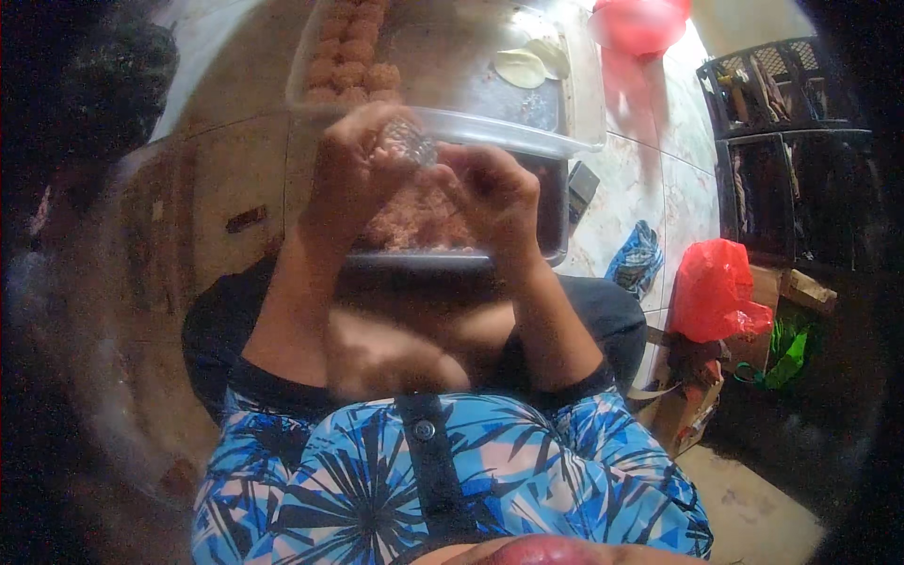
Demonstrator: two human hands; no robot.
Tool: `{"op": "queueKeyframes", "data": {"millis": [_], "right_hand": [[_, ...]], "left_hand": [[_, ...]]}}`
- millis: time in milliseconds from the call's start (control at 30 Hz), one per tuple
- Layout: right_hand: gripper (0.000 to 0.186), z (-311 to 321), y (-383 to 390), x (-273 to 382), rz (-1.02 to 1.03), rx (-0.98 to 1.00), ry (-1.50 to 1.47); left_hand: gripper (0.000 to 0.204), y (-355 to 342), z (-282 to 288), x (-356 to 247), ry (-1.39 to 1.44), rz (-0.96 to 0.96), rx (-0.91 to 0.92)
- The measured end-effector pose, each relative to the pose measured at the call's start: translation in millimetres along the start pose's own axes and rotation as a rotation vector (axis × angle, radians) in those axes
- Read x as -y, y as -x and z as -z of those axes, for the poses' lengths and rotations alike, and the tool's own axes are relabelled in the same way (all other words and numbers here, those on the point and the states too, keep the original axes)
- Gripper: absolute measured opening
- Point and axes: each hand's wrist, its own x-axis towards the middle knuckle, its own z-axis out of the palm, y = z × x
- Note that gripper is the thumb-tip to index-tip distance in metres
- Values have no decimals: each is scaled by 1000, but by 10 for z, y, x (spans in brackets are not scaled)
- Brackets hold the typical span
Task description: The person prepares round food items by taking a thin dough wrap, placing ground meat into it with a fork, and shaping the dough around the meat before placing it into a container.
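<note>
My left hand (350, 160) is closed round a small, shiny, ridged metal mold (416, 144), with some pinkish crumbly mixture at its side. Curled fingers of my right hand (501, 184) come up to the mold's right edge; what they pinch, if anything, is hidden. Below both hands, a dark rectangular pan (424, 256) holds a heap of the same moist, crumbly mixture (422, 215). Beyond it lies a larger metal tray (433, 56), where rows of round, reddish-brown molded pieces (353, 55) fill the left side.
Two pale, flat discs (520, 69) lie in the tray's far right. A small dark-grey box-like object (583, 184) sits right of the pan. Farther right are a blue crumpled bag (637, 256), a red plastic bag (711, 290) and black crates (791, 179). Another red bag (642, 24) is at the back.
</note>
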Motion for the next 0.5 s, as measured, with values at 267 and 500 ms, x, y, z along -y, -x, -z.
{"op": "queueKeyframes", "data": {"millis": [267,500], "right_hand": [[21,168,-118,217,570,-20,643],[12,290,-188,300,508,7,557]], "left_hand": [[25,-19,-80,-156,336,373,100],[23,13,-145,-117,132,246,6]]}}
